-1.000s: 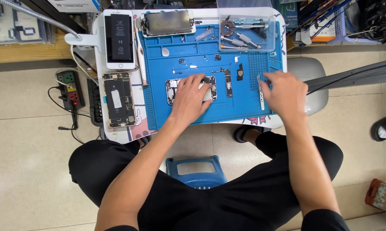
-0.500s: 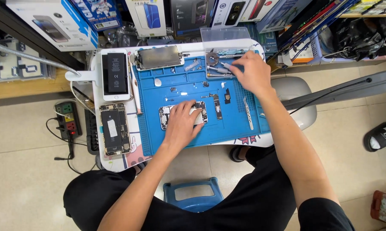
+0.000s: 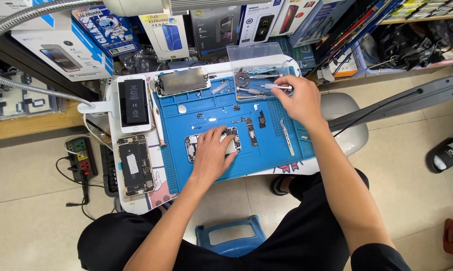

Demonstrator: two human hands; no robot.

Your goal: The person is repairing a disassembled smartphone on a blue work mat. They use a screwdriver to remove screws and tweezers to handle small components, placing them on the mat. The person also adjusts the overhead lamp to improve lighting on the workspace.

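Head view, looking straight down at a seated person's lap and a small white bench (image 3: 111,108) over a pale tiled floor (image 3: 31,226). A blue mat (image 3: 221,105) covers most of the bench. The left hand (image 3: 212,150) lies flat, fingers spread, pressing on an opened phone (image 3: 191,147) near the mat's front edge. The right hand (image 3: 296,100) reaches to the mat's far right corner, fingers pinched shut on a slim metal screwdriver (image 3: 275,87) above a cluster of similar tools (image 3: 251,80). Tweezers (image 3: 288,138) lie on the mat just beside the right wrist. Left of the mat lie two more phones, one with its back showing (image 3: 134,103) and one open (image 3: 134,165); a detached screen (image 3: 181,81) lies at the mat's far edge. A power strip (image 3: 81,160) sits on the floor to the left. Boxes (image 3: 61,50) crowd the shelves behind. A blue stool (image 3: 231,236) shows between the knees.
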